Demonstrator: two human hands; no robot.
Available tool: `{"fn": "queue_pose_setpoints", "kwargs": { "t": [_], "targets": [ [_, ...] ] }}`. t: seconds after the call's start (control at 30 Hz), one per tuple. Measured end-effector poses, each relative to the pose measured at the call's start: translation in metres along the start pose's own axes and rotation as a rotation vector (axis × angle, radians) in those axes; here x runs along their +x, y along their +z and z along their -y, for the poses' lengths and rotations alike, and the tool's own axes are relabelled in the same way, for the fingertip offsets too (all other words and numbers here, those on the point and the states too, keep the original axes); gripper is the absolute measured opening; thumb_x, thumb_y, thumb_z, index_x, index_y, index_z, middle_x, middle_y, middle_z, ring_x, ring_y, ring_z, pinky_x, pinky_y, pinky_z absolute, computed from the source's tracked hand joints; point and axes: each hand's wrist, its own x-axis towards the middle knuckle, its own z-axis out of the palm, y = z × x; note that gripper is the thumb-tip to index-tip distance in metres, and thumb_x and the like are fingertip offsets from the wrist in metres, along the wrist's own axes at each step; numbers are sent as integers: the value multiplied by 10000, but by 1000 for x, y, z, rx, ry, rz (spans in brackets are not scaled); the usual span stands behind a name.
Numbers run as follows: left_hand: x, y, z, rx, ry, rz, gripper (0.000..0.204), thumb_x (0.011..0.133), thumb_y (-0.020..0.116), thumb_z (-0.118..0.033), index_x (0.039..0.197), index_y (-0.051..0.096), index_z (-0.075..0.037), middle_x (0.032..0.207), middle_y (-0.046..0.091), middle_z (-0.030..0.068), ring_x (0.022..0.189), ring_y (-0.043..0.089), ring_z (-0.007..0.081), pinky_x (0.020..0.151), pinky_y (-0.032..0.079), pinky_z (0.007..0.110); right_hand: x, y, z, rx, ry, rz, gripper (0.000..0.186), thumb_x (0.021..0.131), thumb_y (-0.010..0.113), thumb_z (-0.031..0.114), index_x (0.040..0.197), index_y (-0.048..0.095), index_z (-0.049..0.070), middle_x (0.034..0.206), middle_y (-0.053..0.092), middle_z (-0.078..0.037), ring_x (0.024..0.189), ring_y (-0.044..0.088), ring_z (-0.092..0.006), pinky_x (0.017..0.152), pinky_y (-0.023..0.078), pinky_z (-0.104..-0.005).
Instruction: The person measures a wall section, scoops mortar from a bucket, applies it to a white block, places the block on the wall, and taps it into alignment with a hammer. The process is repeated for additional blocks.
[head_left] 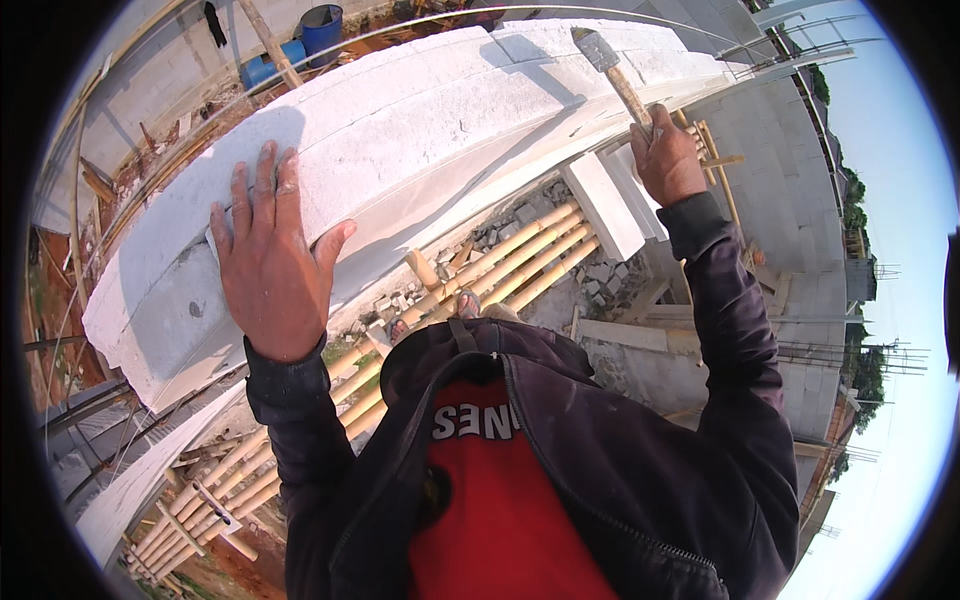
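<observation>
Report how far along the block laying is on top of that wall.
Done: a course of white blocks already sits along the wall top. In hand: the left hand lies flat on the nearest block, and the right hand holds a hammer raised above the course. Left: spare blocks lean by the bamboo scaffold below, unlaid.

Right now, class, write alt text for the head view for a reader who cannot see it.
A person's left hand presses flat on a white block wall while the right hand raises a hammer above it. Bamboo scaffolding and rubble lie far below.
</observation>
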Motion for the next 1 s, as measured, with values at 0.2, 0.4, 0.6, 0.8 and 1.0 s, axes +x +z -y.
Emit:
{"fn": "queue_pose_setpoints", "kwargs": {
  "t": [0.2, 0.4, 0.6, 0.8, 1.0],
  "targets": [
    [-4, -2, -1, -3, -13, 33, 866, 744, 774, -479, 1468, 461, -123, 1550, 421, 38, 1432, 375, 297, 1176, 289, 526, 5, -16, -12, -19, -71, -18, 251, 917, 624, 189, 1070, 551, 5, 808, 659, -300, 812, 660, -478, 737, 531, -529],
    [-1, 1, -1, -26, 25, 11, 863, 745, 771, -483, 1466, 464, -122, 1555, 413, 35, 1436, 369, 296, 1175, 291, 529, 19, 14, -50, -137, -151, 27, 227, 918, 614, 165, 1069, 557, 5, 729, 643, -280, 792, 662, -473, 728, 531, -530],
    [0, 1, 0, -11, 2, 0, 858, 747, 771, -482, 1463, 468, -119, 1557, 411, 36, 1435, 370, 298, 1178, 286, 531, 7, -4, -19, -34, -104, -23, 236, 911, 616, 162, 1063, 556, -8, 768, 654, -289, 808, 663, -475, 737, 529, -531],
    [-1, 1, -1, 1, -10, 6, 853, 752, 770, -479, 1464, 468, -119, 1557, 411, 36, 1440, 364, 293, 1181, 282, 529, 7, -18, -17, -62, -39, 8, 255, 910, 622, 176, 1098, 564, 14, 812, 661, -292, 855, 659, -472, 775, 525, -533],
    [-2, -1, 1, -11, 31, 30, 846, 768, 746, -504, 1468, 463, -123, 1562, 401, 37, 1446, 353, 292, 1184, 276, 528, -4, 3, -52, -120, -23, 77, 275, 889, 643, 170, 1100, 576, 6, 812, 666, -280, 857, 661, -464, 770, 529, -516]
  ]
}}
